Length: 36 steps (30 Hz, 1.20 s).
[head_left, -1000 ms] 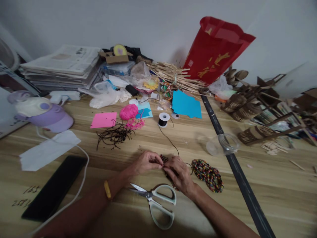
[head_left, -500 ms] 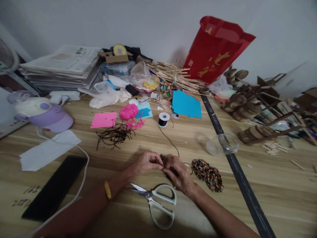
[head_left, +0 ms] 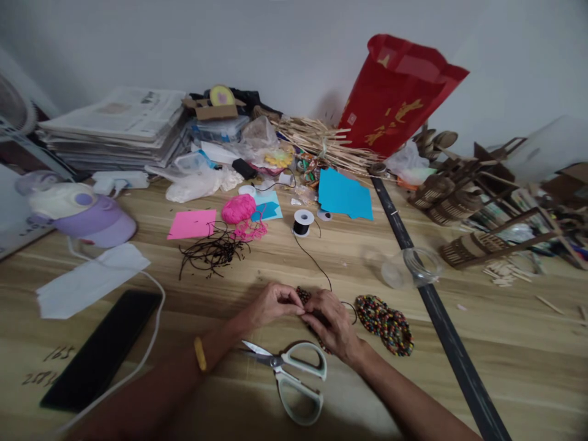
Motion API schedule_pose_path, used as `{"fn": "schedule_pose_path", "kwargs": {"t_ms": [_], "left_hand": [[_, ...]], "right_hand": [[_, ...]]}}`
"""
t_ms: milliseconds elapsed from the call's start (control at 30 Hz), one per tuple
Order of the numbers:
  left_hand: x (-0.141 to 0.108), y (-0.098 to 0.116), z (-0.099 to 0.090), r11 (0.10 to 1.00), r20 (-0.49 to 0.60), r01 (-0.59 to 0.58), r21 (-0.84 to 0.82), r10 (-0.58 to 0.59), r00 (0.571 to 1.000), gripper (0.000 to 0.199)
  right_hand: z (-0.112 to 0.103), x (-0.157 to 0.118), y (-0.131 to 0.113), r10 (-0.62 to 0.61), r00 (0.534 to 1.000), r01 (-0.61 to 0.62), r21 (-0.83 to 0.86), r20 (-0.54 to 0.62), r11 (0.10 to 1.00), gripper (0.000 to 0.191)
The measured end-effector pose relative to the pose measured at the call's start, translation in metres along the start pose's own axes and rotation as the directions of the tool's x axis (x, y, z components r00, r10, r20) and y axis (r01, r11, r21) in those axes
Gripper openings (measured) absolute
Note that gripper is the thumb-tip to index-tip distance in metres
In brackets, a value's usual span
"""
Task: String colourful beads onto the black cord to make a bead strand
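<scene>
My left hand (head_left: 278,303) and my right hand (head_left: 331,321) meet over a dark string of small beads (head_left: 304,296), thumbs and fingertips pinched together at its cord. The exact spot they pinch is mostly hidden by the fingers. Part of the string shows behind the fingertips, and more emerges below my right palm. Black cord (head_left: 316,263) runs from a white spool (head_left: 303,222) down to my right hand, and a loop of it sticks out on the right. Scissors (head_left: 280,362) with pale handles lie with blades apart just below the hands. Multicoloured bead strings (head_left: 384,324) rest to the right.
Black cord scraps (head_left: 214,250), pink yarn (head_left: 239,209) and pink paper (head_left: 192,223) lie beyond my left hand. Blue paper (head_left: 345,193) is farther back. A dark phone-like slab (head_left: 101,349) lies left, a clear round container (head_left: 404,268) right, beside a black strip (head_left: 452,343).
My hands stay pinched together in nearly the same place, with only a slight shift of the fingers. The whole view has moved a little; the objects on the table look unchanged.
</scene>
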State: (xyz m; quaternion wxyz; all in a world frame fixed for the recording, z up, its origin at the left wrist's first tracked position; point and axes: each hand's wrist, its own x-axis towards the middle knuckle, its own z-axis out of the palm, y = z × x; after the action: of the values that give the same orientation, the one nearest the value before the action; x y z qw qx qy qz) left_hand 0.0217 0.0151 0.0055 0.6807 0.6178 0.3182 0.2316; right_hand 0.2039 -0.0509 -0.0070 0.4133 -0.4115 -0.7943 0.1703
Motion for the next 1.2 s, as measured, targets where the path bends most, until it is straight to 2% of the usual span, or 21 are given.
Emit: {"fn": "schedule_pose_path", "kwargs": {"t_ms": [167, 300, 400, 533, 600, 700, 800, 967, 1200], "left_hand": [[-0.001, 0.009, 0.0, 0.997, -0.045, -0.064, 0.03, 0.066, 0.997, 0.016], [0.0, 0.014, -0.003, 0.998, -0.144, -0.039, -0.057, 0.03, 0.989, 0.018], [0.0, 0.013, -0.004, 0.983, -0.177, -0.038, -0.178, 0.006, 0.984, 0.019], [-0.001, 0.011, -0.004, 0.965, -0.17, -0.072, -0.25, 0.03, 0.985, 0.018], [-0.002, 0.012, -0.004, 0.966, -0.162, -0.077, -0.247, 0.037, 0.986, 0.017], [-0.003, 0.016, -0.002, 0.977, -0.147, -0.062, -0.205, 0.031, 0.989, 0.019], [-0.003, 0.018, 0.002, 0.991, -0.127, -0.064, -0.119, 0.049, 0.991, 0.019], [-0.005, 0.02, 0.007, 0.988, -0.101, -0.143, 0.063, 0.149, 0.984, 0.013], [-0.005, 0.022, 0.01, 0.947, -0.106, -0.174, 0.269, 0.209, 0.972, 0.01]], "right_hand": [[-0.003, 0.003, -0.004, -0.021, 1.0, 0.021, -0.026, -0.004, 0.999, 0.006], [-0.005, 0.003, -0.007, 0.013, 0.999, -0.013, -0.015, -0.04, 1.0, 0.004], [-0.005, 0.001, -0.007, 0.114, 0.992, -0.111, 0.058, -0.054, 0.992, 0.01], [-0.006, 0.001, -0.006, 0.332, 0.94, -0.317, 0.157, -0.079, 0.935, 0.017], [-0.008, 0.003, -0.006, 0.359, 0.927, -0.334, 0.192, -0.113, 0.923, 0.018], [-0.009, 0.007, -0.008, 0.287, 0.947, -0.25, 0.232, -0.144, 0.94, 0.016], [-0.009, 0.008, -0.01, 0.219, 0.971, -0.182, 0.293, -0.099, 0.939, 0.02], [-0.002, 0.002, -0.008, 0.264, 0.963, -0.219, 0.402, -0.06, 0.889, 0.021], [0.0, -0.004, -0.002, 0.313, 0.945, -0.265, 0.345, -0.091, 0.9, 0.011]]}}
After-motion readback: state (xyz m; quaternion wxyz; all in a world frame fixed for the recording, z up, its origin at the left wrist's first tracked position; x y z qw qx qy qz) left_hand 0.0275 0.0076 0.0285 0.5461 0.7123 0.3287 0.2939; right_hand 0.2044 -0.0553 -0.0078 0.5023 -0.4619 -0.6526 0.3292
